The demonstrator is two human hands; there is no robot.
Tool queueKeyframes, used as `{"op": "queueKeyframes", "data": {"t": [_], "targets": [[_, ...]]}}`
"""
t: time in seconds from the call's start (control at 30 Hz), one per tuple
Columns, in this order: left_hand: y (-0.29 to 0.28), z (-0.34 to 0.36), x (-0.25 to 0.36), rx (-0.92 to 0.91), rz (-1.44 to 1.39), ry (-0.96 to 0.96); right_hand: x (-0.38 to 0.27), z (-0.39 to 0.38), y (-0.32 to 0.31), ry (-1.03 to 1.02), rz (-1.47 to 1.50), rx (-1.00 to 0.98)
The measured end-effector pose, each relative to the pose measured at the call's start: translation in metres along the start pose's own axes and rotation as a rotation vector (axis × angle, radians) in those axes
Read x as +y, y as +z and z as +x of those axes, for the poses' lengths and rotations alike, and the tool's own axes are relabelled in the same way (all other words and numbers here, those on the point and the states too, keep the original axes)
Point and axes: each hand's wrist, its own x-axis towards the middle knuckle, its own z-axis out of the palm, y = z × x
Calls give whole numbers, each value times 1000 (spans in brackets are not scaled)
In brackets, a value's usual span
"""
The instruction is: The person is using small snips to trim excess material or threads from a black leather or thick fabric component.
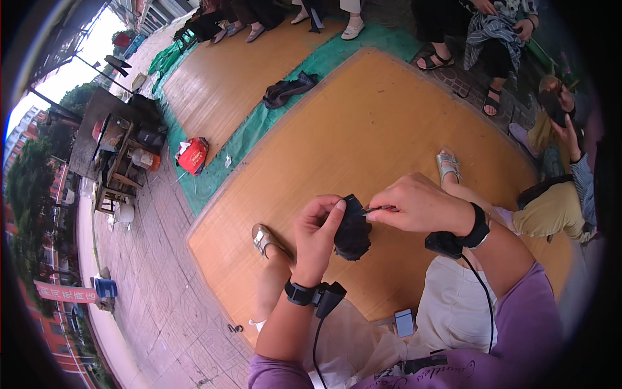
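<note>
Black cloth [353, 236]: held up over the tan mat [389, 117]; looks light, soft and floppy, probably best pinched at its upper edge
Left hand [317, 227]: thumb and fingers pinching the cloth's left side
Right hand [414, 202]: closed on a thin tool [389, 208]

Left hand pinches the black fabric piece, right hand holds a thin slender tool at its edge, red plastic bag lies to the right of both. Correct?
Not quite: the red plastic bag lies to the left of both hands, as the head view shows. The left hand, right hand, thin slender tool and black fabric piece are as stated.
</note>
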Motion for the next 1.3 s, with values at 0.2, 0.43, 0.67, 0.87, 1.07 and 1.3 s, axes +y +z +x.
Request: {"op": "queueKeyframes", "data": {"t": [0.2,0.43,0.67,0.87,1.07,1.3], "targets": [[-3,-7,-1,19,-5,24,-2,-3,6,-31,-43,-2],[-4,-4,-6,24,-29,11,-4,-5,2,-25,-21,-10],[-6,-2,-10,4,-48,3,-4,-5,1,35,-43,-40],[-2,-4,-1,13,-43,-9,1,-6,2,79,-57,-38],[-1,-5,0,15,-25,-4,3,-4,6,17,-27,-30],[-1,-8,-1,14,-28,-5,4,-6,11,-29,-44,-2]]}}
